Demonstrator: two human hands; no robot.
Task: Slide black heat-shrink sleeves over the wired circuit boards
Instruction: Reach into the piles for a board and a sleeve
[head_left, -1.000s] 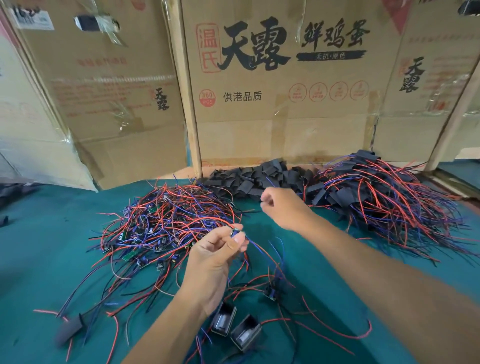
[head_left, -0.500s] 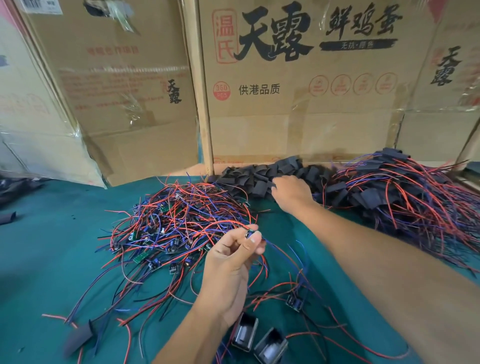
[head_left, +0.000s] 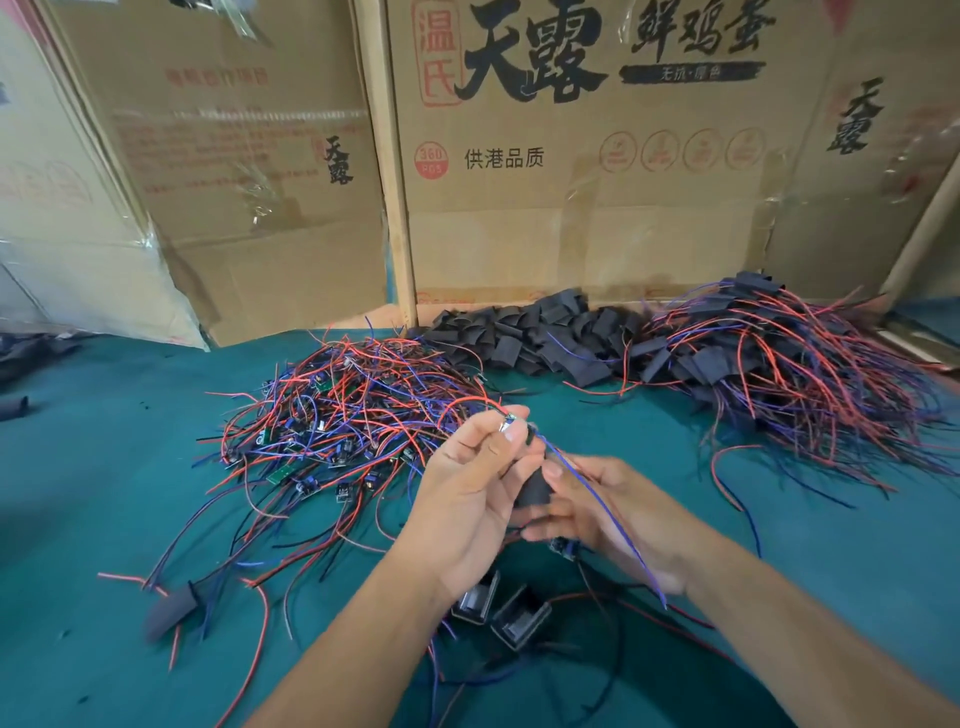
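The left hand (head_left: 467, 499) pinches the little board (head_left: 511, 422) up high, and the black sleeve (head_left: 532, 488), gripped in the right hand (head_left: 608, 514), sits just below it, pointing up.

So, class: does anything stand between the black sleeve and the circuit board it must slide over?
Nothing visible does. The right hand holds the black sleeve just below the circuit board pinched by the left hand.

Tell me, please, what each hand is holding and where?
Left hand pinches a wired circuit board at its end; right hand grips a black sleeve around its lower part.
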